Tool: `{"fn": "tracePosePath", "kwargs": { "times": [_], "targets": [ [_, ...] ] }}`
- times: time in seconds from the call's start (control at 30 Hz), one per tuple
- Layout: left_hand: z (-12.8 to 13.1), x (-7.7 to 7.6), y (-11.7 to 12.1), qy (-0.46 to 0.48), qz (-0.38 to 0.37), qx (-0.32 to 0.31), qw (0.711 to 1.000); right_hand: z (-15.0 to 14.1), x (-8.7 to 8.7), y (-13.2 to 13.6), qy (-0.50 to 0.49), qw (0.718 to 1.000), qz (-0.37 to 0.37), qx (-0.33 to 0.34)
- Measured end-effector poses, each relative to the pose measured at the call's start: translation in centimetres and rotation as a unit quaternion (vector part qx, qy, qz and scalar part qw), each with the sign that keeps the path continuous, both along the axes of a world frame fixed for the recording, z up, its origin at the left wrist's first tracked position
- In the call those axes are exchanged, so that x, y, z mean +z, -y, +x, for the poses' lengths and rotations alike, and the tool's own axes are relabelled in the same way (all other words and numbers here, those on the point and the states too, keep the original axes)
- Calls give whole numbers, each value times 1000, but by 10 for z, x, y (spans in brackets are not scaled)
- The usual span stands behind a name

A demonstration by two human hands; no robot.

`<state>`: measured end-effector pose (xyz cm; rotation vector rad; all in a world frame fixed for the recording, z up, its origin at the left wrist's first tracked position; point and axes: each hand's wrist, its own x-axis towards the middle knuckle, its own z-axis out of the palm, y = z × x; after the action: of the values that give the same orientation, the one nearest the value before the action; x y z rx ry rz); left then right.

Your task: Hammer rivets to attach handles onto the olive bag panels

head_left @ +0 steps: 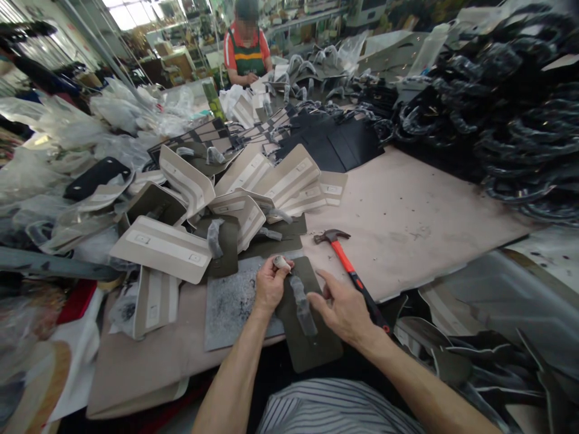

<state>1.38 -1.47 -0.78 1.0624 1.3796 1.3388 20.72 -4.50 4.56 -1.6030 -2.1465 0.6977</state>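
Observation:
My left hand (271,284) is closed on a small whitish roll-like piece (281,263), just above the upper left edge of an olive-green panel (312,349). What exactly this piece is, I cannot make out. Along the panel's middle runs a plastic-wrapped handle (302,304). To its right hovers my right hand (344,307), thumb and forefinger apart, with nothing seen between them; whether the thumb touches the handle is hard to tell. A claw hammer (344,259) with a red and black grip lies beyond my right hand. Left of the panel is a speckled grey slab (230,301).
Beige-backed panels (163,247) are heaped on the left of the table (384,211). Dark wrapped handles (520,120) pile high at right, with black sheets (335,141) at the back. More panels fill a grey bin (502,301) at lower right. Another person (246,51) works across the table.

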Motion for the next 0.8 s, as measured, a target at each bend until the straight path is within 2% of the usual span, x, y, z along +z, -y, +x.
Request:
{"fn": "tracePosePath", "kwargs": {
  "times": [0.07,0.13,0.27,0.4,0.5,0.63,0.73,0.8],
  "targets": [
    [1,-2,0,-6,5,6,1000,26,-6,-11,29,996,60,-62],
    [1,-3,0,-12,8,8,1000,49,-15,-22,95,986,87,-102],
    [3,-4,-1,-21,3,16,1000,75,-35,-33,189,976,28,-106],
    [5,-5,-4,11,-17,37,999,71,-45,-32,220,971,-24,-94],
    [6,-4,-7,55,-35,51,997,64,-45,-32,227,968,-37,-100],
    [7,-2,-8,50,-31,43,997,64,-42,-35,225,969,-38,-97],
    [6,-2,-6,18,-17,32,999,66,-38,-39,192,975,-55,-102],
    [5,-2,-4,-17,-6,23,1000,66,-35,-45,112,981,-101,-124]
  ]
}}
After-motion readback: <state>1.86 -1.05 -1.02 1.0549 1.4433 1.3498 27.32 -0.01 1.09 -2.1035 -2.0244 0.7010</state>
